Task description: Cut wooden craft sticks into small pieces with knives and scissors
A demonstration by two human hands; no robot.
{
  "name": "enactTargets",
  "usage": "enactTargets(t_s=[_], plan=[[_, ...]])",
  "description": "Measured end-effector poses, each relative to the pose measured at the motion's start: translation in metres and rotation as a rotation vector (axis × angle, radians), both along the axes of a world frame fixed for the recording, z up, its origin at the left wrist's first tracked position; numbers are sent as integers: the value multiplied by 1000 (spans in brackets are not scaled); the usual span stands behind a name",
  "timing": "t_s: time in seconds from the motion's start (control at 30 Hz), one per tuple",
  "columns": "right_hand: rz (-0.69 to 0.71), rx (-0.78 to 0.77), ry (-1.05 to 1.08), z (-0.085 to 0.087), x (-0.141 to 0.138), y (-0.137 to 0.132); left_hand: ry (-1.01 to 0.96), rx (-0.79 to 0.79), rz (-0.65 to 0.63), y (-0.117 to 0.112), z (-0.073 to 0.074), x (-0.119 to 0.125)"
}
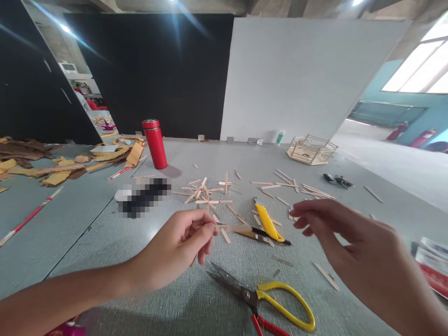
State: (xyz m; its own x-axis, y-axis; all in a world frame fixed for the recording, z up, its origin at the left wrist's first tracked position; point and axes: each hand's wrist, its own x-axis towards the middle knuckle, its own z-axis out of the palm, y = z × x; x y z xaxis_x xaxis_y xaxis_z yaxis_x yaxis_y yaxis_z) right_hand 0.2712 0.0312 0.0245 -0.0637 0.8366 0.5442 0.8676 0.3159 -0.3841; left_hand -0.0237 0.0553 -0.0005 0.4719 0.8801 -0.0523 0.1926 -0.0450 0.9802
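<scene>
Fingers (205,232) of left hand (177,254): thumb and forefinger pinch one end of a stick (233,228); the rest curl under.
Fingers (310,213) of right hand (357,252): loosely spread, slightly bent, holding nothing.
Stick: flat pale wood, held about level above the table (105,242). Its free end points from the left fingertips toward the right fingertips, near them but apart.
Knife (269,224): yellow, flat on the table between the two sets of fingers, just under and past the stick's free end.
Scissors (261,298): yellow and red handles, blades parted, on the near side of both hands.
Loose sticks (210,192): scattered just beyond the left fingers.
Flask (154,143): red, upright, well beyond the left fingers.
Frame (311,149): built of sticks, well beyond the right fingers.
Writing: printed pack (432,266) with a red band, right of the right hand; print too blurred to read.
Scraps (59,163): brown and yellow cardboard, far left of the left fingers.
</scene>
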Motion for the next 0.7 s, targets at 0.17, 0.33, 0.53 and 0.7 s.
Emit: enactTargets(t_s=[0.17,0.33,0.53,0.7], plan=[[211,-56,-355,-48,17,8,113,38,2,14,-34,-5],[201,44,-729,-79,39,29,252,176,-68,17,-54,-8],[343,55,-770,-95,70,94,476,526,-111,38,-87,-13],[478,-7,-575,-100,75,107,581,689,-35,39,-100,-10]])
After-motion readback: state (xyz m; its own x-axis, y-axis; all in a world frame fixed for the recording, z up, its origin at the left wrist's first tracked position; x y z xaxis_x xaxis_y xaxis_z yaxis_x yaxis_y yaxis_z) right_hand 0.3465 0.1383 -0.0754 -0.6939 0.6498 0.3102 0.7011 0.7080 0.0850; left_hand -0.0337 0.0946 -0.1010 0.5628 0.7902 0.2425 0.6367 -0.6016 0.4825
